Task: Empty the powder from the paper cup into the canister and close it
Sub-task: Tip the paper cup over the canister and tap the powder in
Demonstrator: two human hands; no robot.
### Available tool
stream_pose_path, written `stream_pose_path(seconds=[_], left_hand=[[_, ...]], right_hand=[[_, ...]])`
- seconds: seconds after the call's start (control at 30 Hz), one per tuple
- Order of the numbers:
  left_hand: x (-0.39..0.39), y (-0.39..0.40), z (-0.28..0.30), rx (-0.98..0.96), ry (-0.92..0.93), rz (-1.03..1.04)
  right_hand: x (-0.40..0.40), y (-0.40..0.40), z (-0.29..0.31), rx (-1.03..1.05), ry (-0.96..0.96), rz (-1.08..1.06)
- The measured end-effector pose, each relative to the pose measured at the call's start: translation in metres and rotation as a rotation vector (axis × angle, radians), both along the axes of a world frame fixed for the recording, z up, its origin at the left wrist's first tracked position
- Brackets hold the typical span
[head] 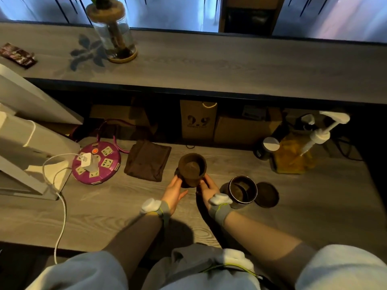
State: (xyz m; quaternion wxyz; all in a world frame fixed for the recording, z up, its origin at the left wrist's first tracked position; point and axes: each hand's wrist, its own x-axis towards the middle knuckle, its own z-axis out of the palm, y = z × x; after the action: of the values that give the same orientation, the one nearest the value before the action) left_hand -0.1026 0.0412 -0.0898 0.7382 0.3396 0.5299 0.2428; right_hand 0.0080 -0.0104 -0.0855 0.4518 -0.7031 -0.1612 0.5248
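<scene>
Flanking paper cup: both hands.

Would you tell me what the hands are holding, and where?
Both hands, left and right, hold the paper cup by its lower sides.

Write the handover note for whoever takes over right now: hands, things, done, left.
Left hand: on the paper cup's left side.
Right hand: on its right side; the cup is upright between both, powder inside.
Canister: open on the counter, right of the right hand. Its lid lies flat beside it, further right.
Done: lid off, cup in hand.
Left: pour the powder into the canister, put the lid on.
</scene>
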Motion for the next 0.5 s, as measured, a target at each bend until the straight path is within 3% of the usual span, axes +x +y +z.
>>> stream_pose_path(seconds=[0.23, 0.5], left_hand=[[-0.013, 0.011, 0.021, 0.084, -0.058, 0.046], [-0.014, 0.035, 0.094, 0.242, -0.162, 0.009]], right_hand=[[-0.008, 0.011, 0.020, 0.038, 0.104, -0.049], [-0.012, 0.027, 0.078, 0.134, 0.216, -0.023]])
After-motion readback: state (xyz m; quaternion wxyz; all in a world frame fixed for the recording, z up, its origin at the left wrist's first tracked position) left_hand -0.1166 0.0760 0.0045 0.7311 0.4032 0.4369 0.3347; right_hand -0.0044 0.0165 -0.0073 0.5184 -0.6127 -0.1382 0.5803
